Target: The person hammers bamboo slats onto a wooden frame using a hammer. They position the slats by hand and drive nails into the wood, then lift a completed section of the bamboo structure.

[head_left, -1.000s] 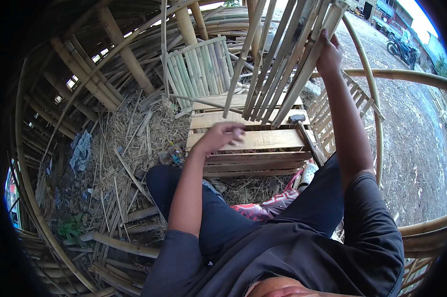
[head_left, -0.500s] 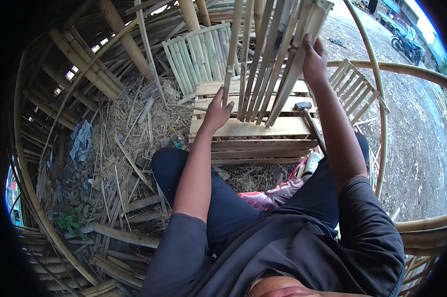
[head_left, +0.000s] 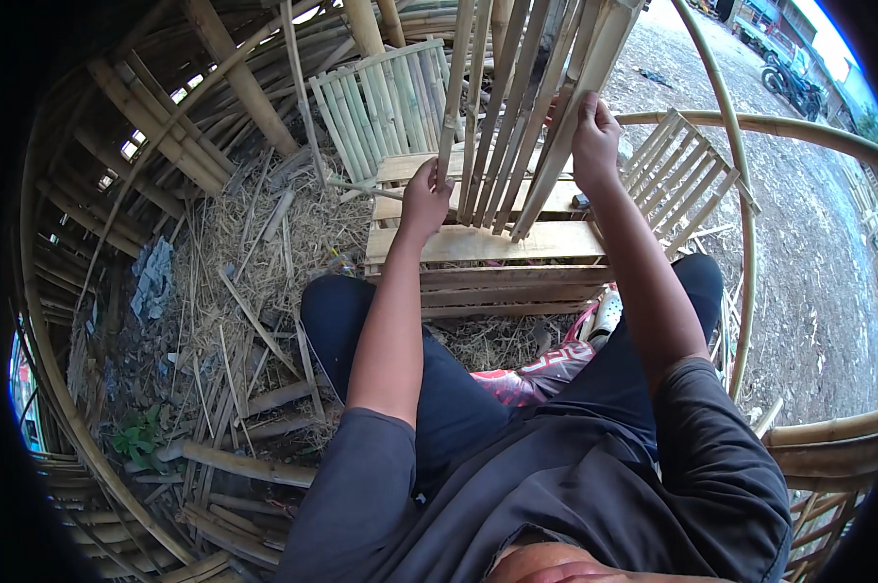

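Upright between my hands stands a bamboo slat panel (head_left: 523,117), its long strips rising out of the top of the view. My left hand (head_left: 426,202) is closed round the lower part of its left outer strip. On the right edge, my right hand (head_left: 595,144) grips the wide outer strip, thumb toward me, with some fingers hidden behind. The lower strip ends hang over a low slatted wooden bench (head_left: 512,243). A hammer (head_left: 581,201) lies on the bench's right side, mostly hidden by my right forearm.
A finished-looking slat panel (head_left: 386,102) leans behind the bench at left, and a smaller slatted rack (head_left: 680,180) stands at right. Bamboo poles (head_left: 250,463) and straw litter (head_left: 264,253) cover the left ground. A curved bamboo rail (head_left: 769,126) crosses at right; a motorbike (head_left: 793,87) is parked beyond.
My right hand has moved down the panel's right edge, a little nearer to me. The right forearm now covers most of the hammer. The left hand keeps its hold.
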`<state>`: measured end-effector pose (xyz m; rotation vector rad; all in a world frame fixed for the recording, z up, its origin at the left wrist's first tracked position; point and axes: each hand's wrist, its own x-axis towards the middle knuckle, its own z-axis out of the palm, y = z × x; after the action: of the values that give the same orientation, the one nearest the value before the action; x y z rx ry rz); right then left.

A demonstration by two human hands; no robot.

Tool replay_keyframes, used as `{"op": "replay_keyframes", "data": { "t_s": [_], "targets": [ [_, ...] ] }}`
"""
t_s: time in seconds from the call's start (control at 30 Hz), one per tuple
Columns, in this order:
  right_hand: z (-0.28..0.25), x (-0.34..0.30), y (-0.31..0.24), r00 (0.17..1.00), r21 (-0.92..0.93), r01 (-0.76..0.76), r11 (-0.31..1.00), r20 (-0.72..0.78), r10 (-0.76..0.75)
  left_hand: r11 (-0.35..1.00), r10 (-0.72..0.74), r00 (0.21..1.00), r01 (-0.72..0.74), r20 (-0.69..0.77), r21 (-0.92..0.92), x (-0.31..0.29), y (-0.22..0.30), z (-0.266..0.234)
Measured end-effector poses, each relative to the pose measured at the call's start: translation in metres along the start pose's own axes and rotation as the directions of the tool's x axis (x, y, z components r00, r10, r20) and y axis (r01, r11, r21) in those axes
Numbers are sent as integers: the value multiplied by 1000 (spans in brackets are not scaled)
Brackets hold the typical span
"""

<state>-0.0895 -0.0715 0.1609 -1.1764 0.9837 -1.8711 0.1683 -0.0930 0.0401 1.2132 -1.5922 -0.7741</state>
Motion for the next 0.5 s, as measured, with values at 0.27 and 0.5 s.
{"op": "replay_keyframes", "data": {
  "t_s": [0.27, 0.5],
  "targets": [
    [18, -5, -33, 990, 54, -28, 998, -135, 35, 997, -62, 998, 61, 22, 53, -8, 29, -4],
    [16, 6, -39, 982, 136, -108, 985, -139, 127, 867, -75, 984, 144, 161, -477, -15, 34, -5]
  ]
}}
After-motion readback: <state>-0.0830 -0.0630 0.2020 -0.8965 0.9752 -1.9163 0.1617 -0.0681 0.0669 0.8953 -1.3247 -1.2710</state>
